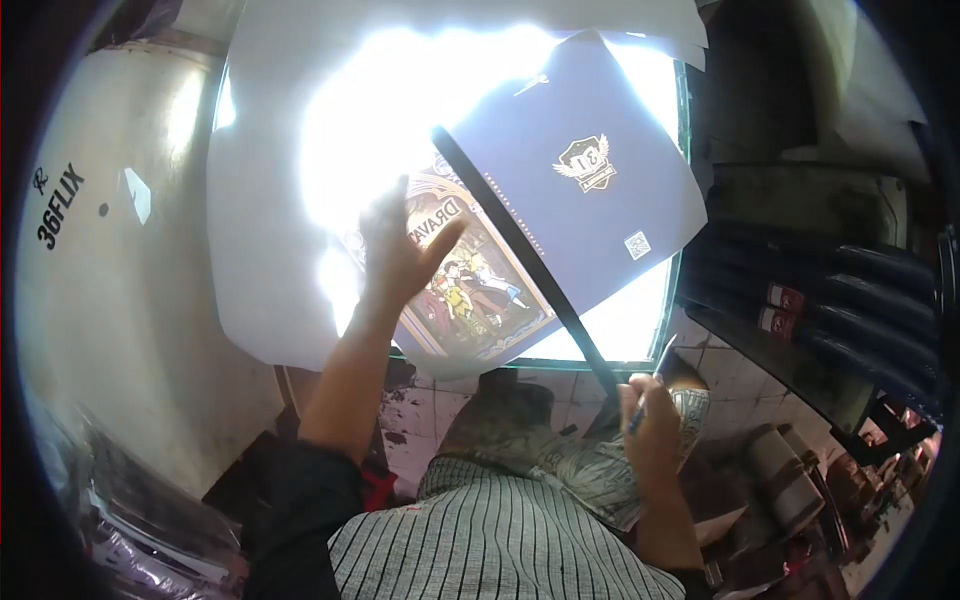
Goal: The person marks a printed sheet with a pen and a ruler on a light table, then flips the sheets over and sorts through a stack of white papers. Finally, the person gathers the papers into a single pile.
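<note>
A dark blue printed sheet (595, 225) lies tilted on a brightly lit glass panel. It bears a winged emblem, a small square code and a colourful picture panel (480, 290). Across the sheet runs a long black strip (515, 240), slanting from upper left to lower right. My left hand (405, 245) rests over the left part of the picture panel, fingers apart and partly lost in the glare. At the strip's lower end, my right hand (650, 415) is closed round a thin pen-like tool (667, 355), with its fingers at the strip.
Large white sheets (265, 250) hang over the panel's left side. A pale board (130, 200) with black lettering stands at the left. Dark blue rolls (830, 270) lie at the right. Boxes and rolls (785, 470) are on the floor, lower right.
</note>
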Motion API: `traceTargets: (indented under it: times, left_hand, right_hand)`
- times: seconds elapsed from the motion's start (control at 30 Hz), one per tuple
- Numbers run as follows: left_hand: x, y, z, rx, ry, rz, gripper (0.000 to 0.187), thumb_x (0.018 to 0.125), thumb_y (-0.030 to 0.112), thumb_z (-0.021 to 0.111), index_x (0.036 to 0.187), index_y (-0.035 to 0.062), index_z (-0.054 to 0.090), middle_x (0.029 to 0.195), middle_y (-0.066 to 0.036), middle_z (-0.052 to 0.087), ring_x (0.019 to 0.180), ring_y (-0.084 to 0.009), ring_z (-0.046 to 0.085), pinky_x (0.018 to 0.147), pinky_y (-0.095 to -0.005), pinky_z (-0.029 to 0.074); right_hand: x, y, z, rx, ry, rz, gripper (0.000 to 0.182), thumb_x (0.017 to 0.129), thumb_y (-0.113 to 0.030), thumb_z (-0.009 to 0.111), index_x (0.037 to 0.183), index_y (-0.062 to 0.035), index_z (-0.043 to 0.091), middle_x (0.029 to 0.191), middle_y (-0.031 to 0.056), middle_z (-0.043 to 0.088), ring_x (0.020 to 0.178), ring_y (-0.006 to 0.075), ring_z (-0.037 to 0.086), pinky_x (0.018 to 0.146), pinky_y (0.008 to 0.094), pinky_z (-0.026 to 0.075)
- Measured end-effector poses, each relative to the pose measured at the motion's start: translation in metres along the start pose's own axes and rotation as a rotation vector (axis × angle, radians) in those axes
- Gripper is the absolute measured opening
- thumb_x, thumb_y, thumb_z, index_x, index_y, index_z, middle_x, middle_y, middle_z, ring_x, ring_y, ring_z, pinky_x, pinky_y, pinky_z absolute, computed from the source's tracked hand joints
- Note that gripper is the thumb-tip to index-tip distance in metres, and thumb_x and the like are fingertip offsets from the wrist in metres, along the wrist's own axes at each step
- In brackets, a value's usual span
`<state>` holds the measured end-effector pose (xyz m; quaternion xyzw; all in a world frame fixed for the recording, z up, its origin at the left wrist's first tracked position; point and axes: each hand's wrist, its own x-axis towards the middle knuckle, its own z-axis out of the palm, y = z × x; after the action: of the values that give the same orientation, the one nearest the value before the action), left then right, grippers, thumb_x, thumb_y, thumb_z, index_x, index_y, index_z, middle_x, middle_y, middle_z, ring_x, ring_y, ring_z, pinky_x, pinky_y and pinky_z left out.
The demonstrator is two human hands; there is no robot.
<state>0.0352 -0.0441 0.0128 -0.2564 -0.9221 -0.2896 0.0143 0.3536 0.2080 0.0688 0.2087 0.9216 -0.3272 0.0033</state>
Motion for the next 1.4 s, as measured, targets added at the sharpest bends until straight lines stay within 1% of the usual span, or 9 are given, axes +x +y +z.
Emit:
traceTargets:
  times: [0.03, 0.23, 0.3, 0.47, 0.77, 0.93, 1.13, 1.2, 1.4]
  left_hand:
    - [-0.025, 0.002, -0.007, 0.071, 0.173, 0.106, 0.066, 0.085, 0.033, 0.079, 0.133, -0.0028, 0.051, 0.119, -0.023, 0.059, 0.110, -0.0377, 0.056, 0.094, -0.0475, 0.045]
    - [-0.201, 0.055, -0.026, -0.184, 0.202, -0.605, 0.045, 0.085, 0.027, 0.081, 0.110, -0.0031, 0.058, 0.109, -0.013, 0.058, 0.103, -0.0261, 0.056, 0.089, -0.0409, 0.045]
    - [-0.201, 0.058, -0.022, -0.970, 0.133, -1.501, 0.050, 0.088, 0.030, 0.078, 0.116, -0.0074, 0.059, 0.114, -0.012, 0.062, 0.107, -0.0227, 0.057, 0.092, -0.0375, 0.046]
    - [-0.180, 0.061, -0.027, -1.020, -0.110, -1.338, 0.046, 0.095, 0.027, 0.069, 0.122, -0.0102, 0.059, 0.109, -0.013, 0.068, 0.094, -0.0194, 0.064, 0.085, -0.0324, 0.050]
    - [-0.038, -0.005, -0.130, 0.036, 0.017, -0.318, 0.034, 0.101, 0.028, 0.056, 0.113, -0.0030, 0.065, 0.084, -0.015, 0.070, 0.079, -0.0217, 0.068, 0.074, -0.0381, 0.052]
    - [0.150, -0.036, -0.139, -0.639, 0.036, -0.690, 0.048, 0.099, 0.023, 0.060, 0.140, 0.0005, 0.049, 0.137, -0.011, 0.055, 0.123, -0.0239, 0.055, 0.097, -0.0401, 0.049]
    - [0.240, -0.131, -0.109, -0.782, -0.017, -0.840, 0.037, 0.103, 0.014, 0.047, 0.139, 0.0038, 0.047, 0.136, -0.011, 0.052, 0.120, -0.0242, 0.056, 0.091, -0.0400, 0.057]
    - [0.247, -0.140, -0.105, -0.923, 0.140, -0.912, 0.022, 0.102, 0.019, 0.054, 0.118, 0.0050, 0.057, 0.108, -0.008, 0.064, 0.087, -0.0156, 0.065, 0.066, -0.0237, 0.059]
    - [0.242, -0.160, -0.109, -0.968, 0.181, -0.672, 0.044, 0.103, 0.028, 0.051, 0.139, 0.0032, 0.046, 0.131, -0.015, 0.055, 0.115, -0.0276, 0.057, 0.096, -0.0402, 0.051]
  right_hand:
    - [0.006, -0.010, 0.010, -0.102, 0.008, 0.001, 0.043, 0.082, -0.023, 0.080, 0.111, -0.0035, 0.054, 0.094, 0.0172, 0.064, 0.077, 0.0359, 0.065, 0.068, 0.0441, 0.053]
    - [0.012, -0.008, 0.052, -0.115, 0.038, 0.035, 0.049, 0.070, -0.006, 0.076, 0.110, -0.0004, 0.048, 0.097, 0.0207, 0.054, 0.089, 0.0418, 0.056, 0.076, 0.0494, 0.049]
    - [0.013, -0.008, 0.047, -0.070, 0.023, 0.027, 0.047, 0.069, -0.004, 0.073, 0.109, -0.0002, 0.048, 0.095, 0.0209, 0.054, 0.088, 0.0424, 0.056, 0.077, 0.0505, 0.049]
    - [0.025, 0.003, 0.033, 0.157, 0.165, 0.016, 0.043, 0.073, 0.002, 0.062, 0.110, -0.0015, 0.042, 0.096, 0.0212, 0.049, 0.084, 0.0405, 0.056, 0.077, 0.0488, 0.046]
    - [0.023, 0.012, 0.020, 0.287, 0.318, 0.147, 0.042, 0.079, 0.004, 0.053, 0.119, -0.0010, 0.041, 0.112, 0.0145, 0.044, 0.104, 0.0266, 0.045, 0.099, 0.0416, 0.037]
    - [0.035, 0.006, 0.014, 0.186, 0.362, 0.099, 0.042, 0.078, 0.004, 0.056, 0.117, -0.0009, 0.041, 0.104, 0.0142, 0.043, 0.093, 0.0254, 0.049, 0.087, 0.0395, 0.043]
    - [0.028, 0.015, 0.017, 0.171, 0.289, 0.126, 0.042, 0.077, 0.002, 0.058, 0.116, 0.0000, 0.043, 0.107, 0.0182, 0.046, 0.101, 0.0334, 0.051, 0.096, 0.0442, 0.042]
    - [0.027, 0.015, 0.020, 0.165, 0.301, 0.170, 0.041, 0.077, 0.001, 0.058, 0.115, -0.0002, 0.044, 0.110, 0.0192, 0.048, 0.106, 0.0349, 0.052, 0.100, 0.0454, 0.041]
    - [0.030, 0.004, 0.018, 0.241, 0.282, 0.244, 0.043, 0.079, 0.001, 0.055, 0.121, -0.0014, 0.044, 0.118, 0.0200, 0.046, 0.115, 0.0320, 0.049, 0.106, 0.0430, 0.037]
